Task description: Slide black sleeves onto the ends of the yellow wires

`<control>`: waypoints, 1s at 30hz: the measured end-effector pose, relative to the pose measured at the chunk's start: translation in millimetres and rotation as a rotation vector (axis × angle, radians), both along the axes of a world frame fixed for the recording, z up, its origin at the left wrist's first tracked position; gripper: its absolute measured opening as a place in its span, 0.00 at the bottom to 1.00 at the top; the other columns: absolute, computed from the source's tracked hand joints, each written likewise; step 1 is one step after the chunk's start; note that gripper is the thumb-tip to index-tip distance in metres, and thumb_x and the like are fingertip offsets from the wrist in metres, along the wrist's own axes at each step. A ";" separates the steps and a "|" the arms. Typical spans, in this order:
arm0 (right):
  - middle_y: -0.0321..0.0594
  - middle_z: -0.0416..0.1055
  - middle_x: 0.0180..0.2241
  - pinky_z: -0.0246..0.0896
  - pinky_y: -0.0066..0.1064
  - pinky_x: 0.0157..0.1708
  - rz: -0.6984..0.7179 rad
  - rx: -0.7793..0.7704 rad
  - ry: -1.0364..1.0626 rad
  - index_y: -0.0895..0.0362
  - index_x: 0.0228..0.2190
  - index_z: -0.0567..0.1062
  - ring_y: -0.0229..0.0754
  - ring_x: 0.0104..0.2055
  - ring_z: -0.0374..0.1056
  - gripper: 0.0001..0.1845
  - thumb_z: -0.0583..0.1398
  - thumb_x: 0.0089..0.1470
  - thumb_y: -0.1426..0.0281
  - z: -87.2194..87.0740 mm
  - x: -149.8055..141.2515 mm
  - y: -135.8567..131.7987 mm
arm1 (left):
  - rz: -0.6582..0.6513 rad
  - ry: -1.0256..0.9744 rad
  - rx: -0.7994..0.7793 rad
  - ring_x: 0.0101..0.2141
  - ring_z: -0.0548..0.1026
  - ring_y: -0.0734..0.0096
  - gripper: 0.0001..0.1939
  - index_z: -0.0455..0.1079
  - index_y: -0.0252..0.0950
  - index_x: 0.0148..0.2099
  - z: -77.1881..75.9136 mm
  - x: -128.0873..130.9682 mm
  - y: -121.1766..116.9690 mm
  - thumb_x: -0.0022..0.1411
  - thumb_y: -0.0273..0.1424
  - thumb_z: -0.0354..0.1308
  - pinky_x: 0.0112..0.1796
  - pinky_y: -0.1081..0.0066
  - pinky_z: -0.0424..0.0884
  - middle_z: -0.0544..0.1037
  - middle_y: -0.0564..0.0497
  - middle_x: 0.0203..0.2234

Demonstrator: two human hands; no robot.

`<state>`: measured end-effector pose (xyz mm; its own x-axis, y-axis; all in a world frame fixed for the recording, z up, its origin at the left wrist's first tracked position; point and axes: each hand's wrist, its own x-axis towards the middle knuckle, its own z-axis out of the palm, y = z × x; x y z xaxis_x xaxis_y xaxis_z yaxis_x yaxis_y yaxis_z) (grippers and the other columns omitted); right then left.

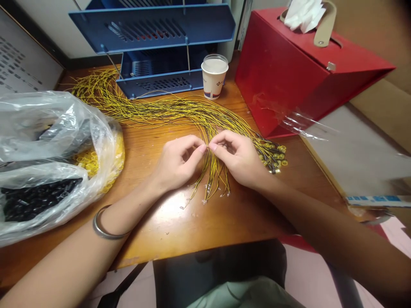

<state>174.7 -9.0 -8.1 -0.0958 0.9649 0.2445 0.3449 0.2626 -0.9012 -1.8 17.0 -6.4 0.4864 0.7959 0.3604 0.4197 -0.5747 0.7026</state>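
Note:
A long bundle of thin yellow and black wires (167,109) runs across the wooden table and bends down toward me. Over its near end, my left hand (180,160) and my right hand (237,156) meet fingertip to fingertip, each in a pinch. What lies between the tips looks like a thin wire, mostly covered by the fingers. Below the hands, loose wire ends with small metal terminals (205,200) fan out on the table. Right of my right hand, other wire ends carry yellow and black sleeves (274,156).
Plastic bags hold yellow caps (91,164) and black caps (38,199) at the left. A blue rack (154,34) and a paper cup (214,79) stand behind the wires. A red box (289,64) with tissue on top sits at right, near a cardboard box (359,149).

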 end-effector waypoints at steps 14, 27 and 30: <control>0.34 0.68 0.26 0.59 0.31 0.31 0.008 0.013 0.026 0.57 0.28 0.72 0.36 0.29 0.63 0.05 0.60 0.54 0.70 1.5 -0.2 -1.9 | 0.002 0.029 0.062 0.23 0.68 0.75 0.11 0.70 0.34 0.32 -0.3 -0.4 -0.1 0.65 0.33 0.53 0.28 0.74 0.64 0.74 0.53 0.23; 0.32 0.64 0.24 0.54 0.29 0.26 0.021 0.063 -0.085 0.57 0.26 0.71 0.34 0.25 0.58 0.05 0.59 0.53 0.73 4.6 1.7 -2.9 | 0.001 0.065 0.088 0.22 0.66 0.76 0.10 0.69 0.34 0.31 -0.3 0.1 -1.9 0.63 0.32 0.54 0.26 0.74 0.63 0.73 0.53 0.21; 0.33 0.65 0.25 0.55 0.29 0.27 0.012 0.061 -0.096 0.57 0.26 0.71 0.34 0.26 0.59 0.04 0.59 0.53 0.72 3.7 1.2 -3.1 | 0.001 0.054 0.087 0.22 0.67 0.76 0.10 0.69 0.34 0.31 -0.9 0.2 -1.5 0.63 0.32 0.54 0.27 0.74 0.63 0.72 0.53 0.21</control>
